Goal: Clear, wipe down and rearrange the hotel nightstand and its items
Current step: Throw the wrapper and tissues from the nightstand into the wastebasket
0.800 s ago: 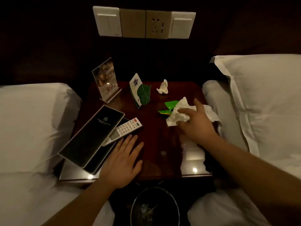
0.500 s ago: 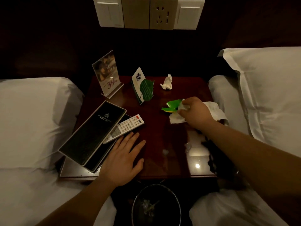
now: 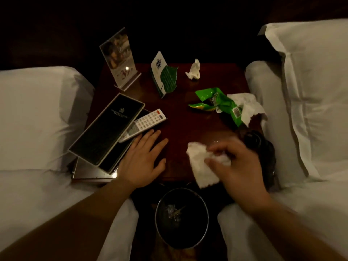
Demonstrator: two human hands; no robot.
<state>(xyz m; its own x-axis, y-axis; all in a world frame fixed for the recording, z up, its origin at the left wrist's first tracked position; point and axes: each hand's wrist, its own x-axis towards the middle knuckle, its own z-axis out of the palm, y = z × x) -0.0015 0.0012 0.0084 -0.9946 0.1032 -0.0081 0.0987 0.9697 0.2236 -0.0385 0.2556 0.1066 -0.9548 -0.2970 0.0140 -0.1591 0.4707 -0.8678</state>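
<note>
Little of the job looks finished from where I stand: the nightstand (image 3: 180, 117) is cluttered from nine o'clock round to three, and I see no sign that wiping has begun.

At nine o'clock a dark menu folder (image 3: 107, 129) lies askew, overhanging the left edge and resting on the white remote (image 3: 145, 123). Up at eleven an acrylic sign holder (image 3: 119, 57) stands upright, with a green leaf card (image 3: 165, 76) propped beside it towards twelve. The left hand (image 3: 143, 159) lies flat at seven o'clock, fingers spread and holding nothing, their tips just beside the remote.

At one o'clock a small crumpled tissue (image 3: 194, 70) sits alone. At two to three o'clock a torn green wrapper (image 3: 216, 102) lies touching a loose white tissue (image 3: 246, 106) near the right edge. These three are still to be cleared.

At five o'clock the right hand (image 3: 239, 164) has its fingers pinched around a white tissue wad (image 3: 203, 166), which hangs limp and creased over the front edge, above and a little right of the black bin (image 3: 181, 217) below at six. I judge this to be rubbish on its way down; the bin already holds some scraps.
</note>
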